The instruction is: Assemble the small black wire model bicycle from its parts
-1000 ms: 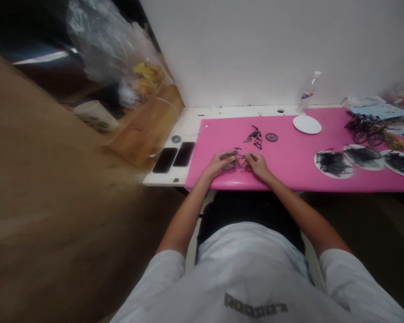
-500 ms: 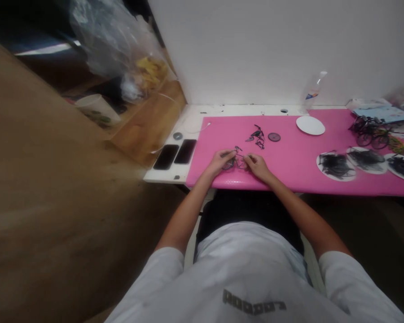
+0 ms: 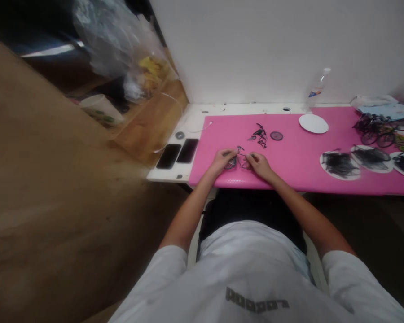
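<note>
Between my two hands, just above the pink mat (image 3: 286, 172), is a small model bicycle (image 3: 239, 158) with one wheel showing near the left fingers. My left hand (image 3: 224, 160) pinches its front part by the handlebar and wheel. The fingers of my right hand (image 3: 258, 164) are closed on the rear of the frame; what exactly lies under the fingertips is hidden. Beyond my hands lie several small black bicycle parts (image 3: 260, 134), and beside them a loose toy wheel (image 3: 276, 136).
Two phones (image 3: 187, 150) and a small grey disc (image 3: 179, 135) lie left. Rightward are a white plate (image 3: 313, 124), several plates of black parts (image 3: 340, 164) and a cluster of model bicycles (image 3: 377, 130). A clear bottle (image 3: 318, 87) stands against the wall.
The whole view has shifted slightly, so everything appears a little further right. Both hands keep their hold on the model bicycle.
</note>
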`<state>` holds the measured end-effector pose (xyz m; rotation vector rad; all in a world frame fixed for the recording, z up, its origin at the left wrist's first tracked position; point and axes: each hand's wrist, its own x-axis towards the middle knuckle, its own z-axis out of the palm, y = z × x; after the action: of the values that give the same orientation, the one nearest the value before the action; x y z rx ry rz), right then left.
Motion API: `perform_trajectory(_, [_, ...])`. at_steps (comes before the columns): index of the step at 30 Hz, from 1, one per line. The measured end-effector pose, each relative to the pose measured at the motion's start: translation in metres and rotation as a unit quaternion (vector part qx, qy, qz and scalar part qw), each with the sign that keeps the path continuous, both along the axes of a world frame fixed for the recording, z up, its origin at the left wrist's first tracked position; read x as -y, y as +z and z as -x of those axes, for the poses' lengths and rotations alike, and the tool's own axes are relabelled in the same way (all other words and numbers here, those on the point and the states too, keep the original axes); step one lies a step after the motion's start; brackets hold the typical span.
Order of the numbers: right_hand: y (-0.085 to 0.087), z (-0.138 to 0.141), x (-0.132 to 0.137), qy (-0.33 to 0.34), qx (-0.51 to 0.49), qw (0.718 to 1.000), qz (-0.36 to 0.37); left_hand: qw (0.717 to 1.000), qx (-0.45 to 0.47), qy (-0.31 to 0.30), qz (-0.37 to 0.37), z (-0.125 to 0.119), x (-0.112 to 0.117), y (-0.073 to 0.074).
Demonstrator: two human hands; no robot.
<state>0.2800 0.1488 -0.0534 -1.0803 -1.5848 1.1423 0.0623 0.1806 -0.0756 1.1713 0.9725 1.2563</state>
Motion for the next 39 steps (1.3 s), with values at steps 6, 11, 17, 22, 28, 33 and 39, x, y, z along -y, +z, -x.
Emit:
perform_trajectory(6, [0.0,-0.001,0.0,0.003,0.012,1.0,-0.008,1.0,-0.006,0.016,-0.002,-0.002,0.0,0.001])
perform_trajectory(11, [-0.001,-0.001,0.0,0.004,0.017,1.0,-0.015,1.0,-0.013,0.02,-0.001,-0.002,-0.001,-0.001])
perform_trajectory(17, [-0.004,0.001,-0.001,0.008,-0.004,1.0,-0.002,1.0,-0.01,0.015,-0.005,-0.001,-0.002,-0.004])
perform_trajectory(22, [-0.007,0.002,0.001,-0.013,-0.047,0.999,-0.012,1.0,0.002,0.005,0.002,0.0,-0.005,-0.007])
perform_trajectory(28, [-0.01,0.0,-0.004,-0.126,0.017,0.981,-0.15,1.0,0.018,0.01,0.008,0.0,-0.005,-0.007])
perform_trajectory(33, [-0.004,-0.037,-0.031,-0.168,0.103,0.966,-0.17,1.0,0.019,0.009,0.021,0.0,-0.002,-0.004])
perform_trajectory(39, [0.001,-0.076,-0.047,-0.139,0.277,0.933,-0.184,0.999,0.022,0.015,0.034,0.0,-0.002,-0.003])
